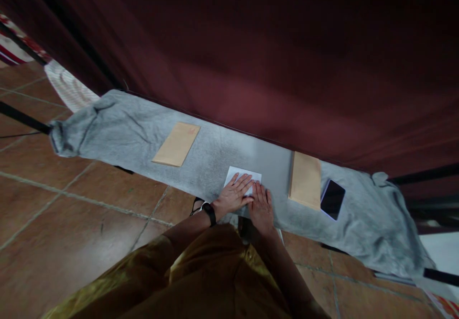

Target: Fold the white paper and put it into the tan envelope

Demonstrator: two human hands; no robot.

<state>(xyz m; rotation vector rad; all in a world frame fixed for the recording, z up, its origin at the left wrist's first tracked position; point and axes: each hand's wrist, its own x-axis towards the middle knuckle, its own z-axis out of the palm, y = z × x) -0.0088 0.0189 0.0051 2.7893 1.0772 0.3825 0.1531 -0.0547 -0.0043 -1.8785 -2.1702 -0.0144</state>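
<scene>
A white sheet of paper (pixel 245 171), seemingly folded, lies on the grey cloth in front of me. My left hand (pixel 234 193) rests flat on it with the fingers stretched out and a dark band on the wrist. Beside it, my right hand (pixel 261 206) lies flat over the paper's right edge, fingers extended and close to the left fingertips. Neither hand grips anything. Both hands cover the paper's lower part. To the left is a tan envelope (pixel 177 144); a pile of similar tan envelopes (pixel 306 180) sits to the right.
A phone (pixel 333 199) with a dark screen lies right of the envelope pile. Grey cloth (pixel 118 127) covers the narrow table, bunched at both ends. A dark red curtain (pixel 229 70) hangs along the far edge. Brown floor tiles (pixel 89 223) surround the near side.
</scene>
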